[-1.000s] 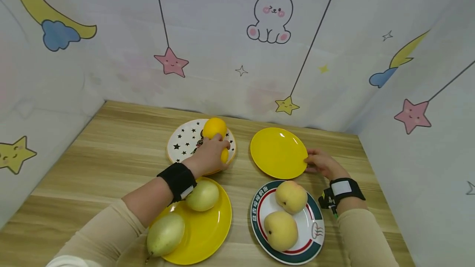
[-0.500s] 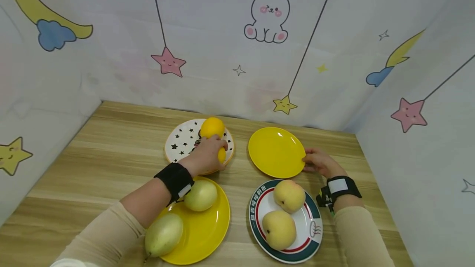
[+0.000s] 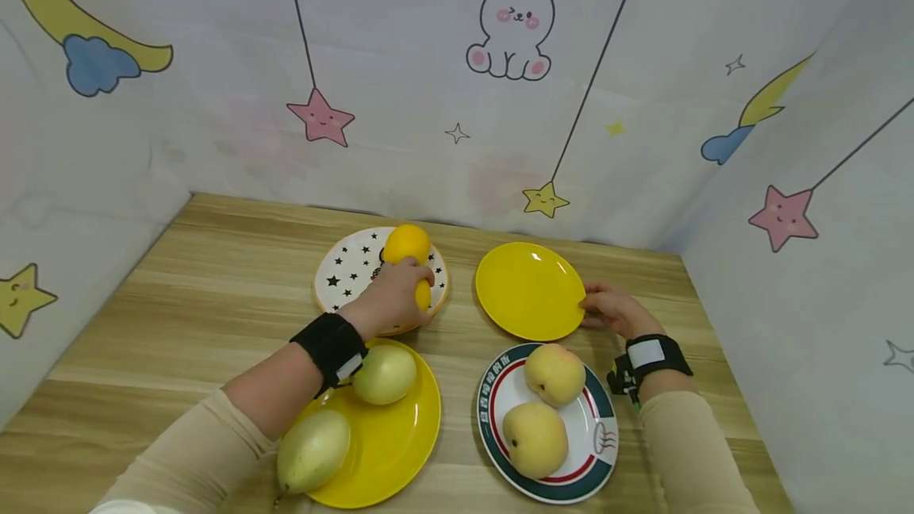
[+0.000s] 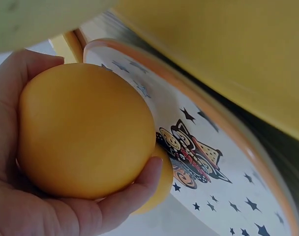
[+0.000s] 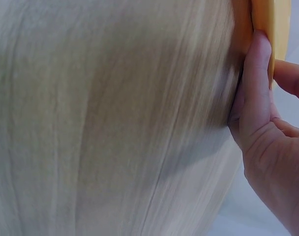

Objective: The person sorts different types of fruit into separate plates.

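My left hand (image 3: 400, 292) grips an orange (image 4: 85, 130) lying on a white plate with black stars (image 3: 350, 272); its fingers (image 4: 130, 196) curl round the fruit. A second orange (image 3: 405, 243) sits on the same plate, just beyond the hand. My right hand (image 3: 607, 309) pinches the right rim of an empty yellow plate (image 3: 528, 292). In the right wrist view that rim (image 5: 280, 24) sits between thumb and finger above the wooden table.
A yellow plate (image 3: 407, 458) at the front holds two green pears (image 3: 384, 373) (image 3: 314, 450) under my left forearm. A green-rimmed plate (image 3: 603, 439) holds two peaches (image 3: 554, 373) (image 3: 534, 439). Cartoon-printed walls close the table's back and both sides.
Both hands stay where they were. My left fingers have closed a little more round the orange, so less of it shows.
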### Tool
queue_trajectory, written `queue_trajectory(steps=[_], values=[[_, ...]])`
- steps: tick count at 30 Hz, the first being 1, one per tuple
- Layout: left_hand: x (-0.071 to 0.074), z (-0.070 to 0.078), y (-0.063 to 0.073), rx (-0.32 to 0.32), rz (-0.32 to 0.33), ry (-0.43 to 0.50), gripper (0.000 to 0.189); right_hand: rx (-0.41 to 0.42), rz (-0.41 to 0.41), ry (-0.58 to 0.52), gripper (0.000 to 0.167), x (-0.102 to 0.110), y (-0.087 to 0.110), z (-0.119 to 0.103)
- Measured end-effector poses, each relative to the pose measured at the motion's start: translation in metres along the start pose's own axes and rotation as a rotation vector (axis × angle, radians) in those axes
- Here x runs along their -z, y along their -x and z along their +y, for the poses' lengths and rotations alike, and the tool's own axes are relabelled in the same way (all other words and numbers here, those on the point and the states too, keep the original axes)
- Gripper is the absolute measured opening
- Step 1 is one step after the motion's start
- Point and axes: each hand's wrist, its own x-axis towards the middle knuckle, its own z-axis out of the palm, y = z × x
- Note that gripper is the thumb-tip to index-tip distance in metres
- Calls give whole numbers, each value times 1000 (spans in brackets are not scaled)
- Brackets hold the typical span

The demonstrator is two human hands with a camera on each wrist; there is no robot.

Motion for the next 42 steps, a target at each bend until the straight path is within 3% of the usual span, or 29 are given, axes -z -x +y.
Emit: queue_trajectory(steps=[13,19,29,37,42], values=[[6,10,-1,-13,15,-3,50,9,-15,9,51,0,-2,1],[9,15,-3,-42,36,-21,51,-2,-5,-4,51,0,-1,1],[17,26,-6,-87,54,25,50,0,-7,-10,53,2,0,0],[21,40,-14,-103,52,19,52,23,-45,-31,48,3,0,2],[20,51,-24,-147,96,15,50,36,-58,-28,49,4,0,2]])
